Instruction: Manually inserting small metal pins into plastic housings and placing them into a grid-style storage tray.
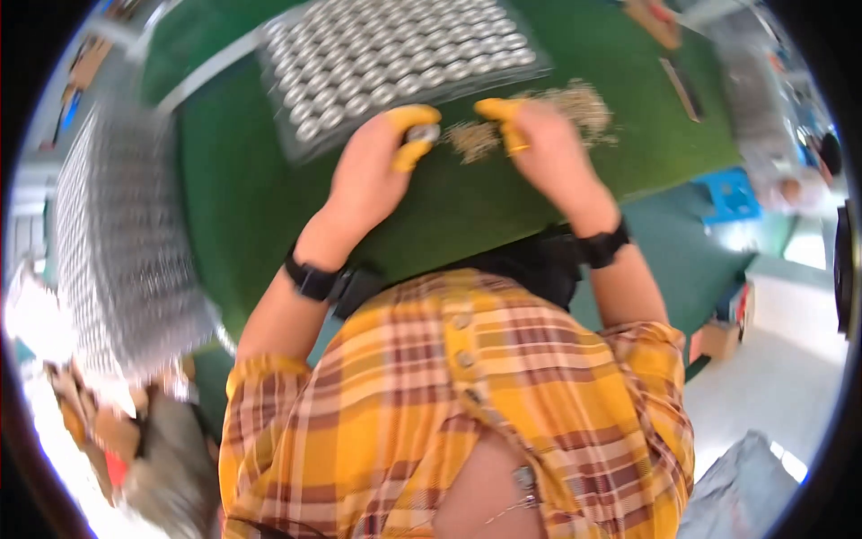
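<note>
Plaid shirt (386, 359), lower centre. Left hand (370, 171), upper centre: yellow-covered fingers (411, 115) around silver round part (424, 134). Right hand (555, 154): fingers beside loose tan pieces (473, 141); grip cannot be told. Tray of silver rounds (395, 54), upper centre. Likely risk: careless sweep scattering pieces across green tabletop (449, 216).

Opaque yellow finger covers (413, 116) sit right at the grip. Behind it on each side is a broad black wristband (310, 280). Farther back comes a yellow, brown and cream plaid shirt (386, 386) with round buttons (464, 359) and rolled sleeves (648, 359).
</note>
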A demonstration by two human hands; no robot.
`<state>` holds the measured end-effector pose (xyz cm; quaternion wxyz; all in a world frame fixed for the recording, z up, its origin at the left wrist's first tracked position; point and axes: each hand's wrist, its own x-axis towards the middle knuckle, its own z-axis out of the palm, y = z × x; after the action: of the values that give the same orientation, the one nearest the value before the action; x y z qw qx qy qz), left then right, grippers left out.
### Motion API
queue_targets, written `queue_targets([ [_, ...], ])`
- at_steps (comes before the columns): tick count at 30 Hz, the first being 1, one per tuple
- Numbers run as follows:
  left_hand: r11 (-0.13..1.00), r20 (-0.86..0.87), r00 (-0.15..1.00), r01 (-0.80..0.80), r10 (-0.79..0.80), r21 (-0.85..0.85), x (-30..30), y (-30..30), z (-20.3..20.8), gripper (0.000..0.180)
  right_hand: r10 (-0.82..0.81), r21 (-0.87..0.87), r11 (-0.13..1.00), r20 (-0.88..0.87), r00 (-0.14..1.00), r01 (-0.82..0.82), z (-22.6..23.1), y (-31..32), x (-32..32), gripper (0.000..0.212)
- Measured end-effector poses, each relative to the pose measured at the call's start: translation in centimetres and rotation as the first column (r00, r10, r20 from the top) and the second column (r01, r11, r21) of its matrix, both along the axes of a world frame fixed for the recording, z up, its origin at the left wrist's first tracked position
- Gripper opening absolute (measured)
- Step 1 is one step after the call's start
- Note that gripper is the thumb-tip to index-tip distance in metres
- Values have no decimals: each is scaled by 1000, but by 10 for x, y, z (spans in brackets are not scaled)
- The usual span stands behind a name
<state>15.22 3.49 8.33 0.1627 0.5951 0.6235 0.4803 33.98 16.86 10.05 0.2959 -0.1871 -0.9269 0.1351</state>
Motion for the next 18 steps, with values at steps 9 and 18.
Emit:
queue_targets([
  [9,973,-401,891,231,-214,-5,4,-12,-6,29,53,161,983,189,981,-84,-7,-14,6,19],
  [18,952,-455,842,302,-289,-46,14,-8,-1,27,19,159,987,63,998,-28,-12,-6,5,20],
])
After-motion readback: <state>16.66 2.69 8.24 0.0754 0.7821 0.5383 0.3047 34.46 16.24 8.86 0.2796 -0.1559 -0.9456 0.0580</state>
